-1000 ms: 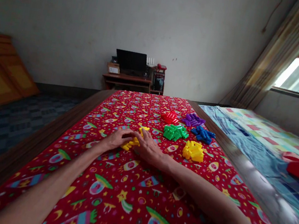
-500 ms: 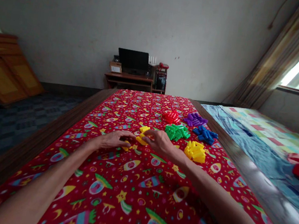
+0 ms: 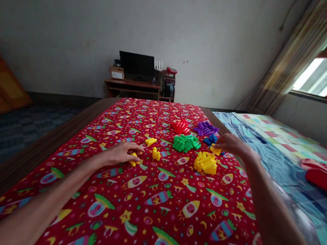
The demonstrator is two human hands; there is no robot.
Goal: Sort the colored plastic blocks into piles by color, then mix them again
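My left hand (image 3: pixel 124 153) rests on the cloth, its fingers curled around a small yellow plastic toy block (image 3: pixel 134 160). Two more yellow pieces, one upright (image 3: pixel 156 154) and one lying flat (image 3: pixel 150 141), sit just to its right and beyond. My right hand (image 3: pixel 231 144) is over at the right, pinching another yellow toy block (image 3: pixel 216 149). It hangs above the yellow pile (image 3: pixel 205 163) and partly hides the blue pile (image 3: pixel 211 140).
Green (image 3: pixel 186 143), red (image 3: pixel 180 126) and purple (image 3: pixel 206 128) piles of toy pieces lie close together. A red patterned cloth (image 3: pixel 163 204) covers the table. To the right is a bed (image 3: pixel 275 135); a desk with a monitor (image 3: pixel 136 66) stands against the far wall.
My right hand has moved right, from the loose yellow pieces to the piles, carrying a yellow block. My left hand stays by its yellow block. The view has turned slightly right.
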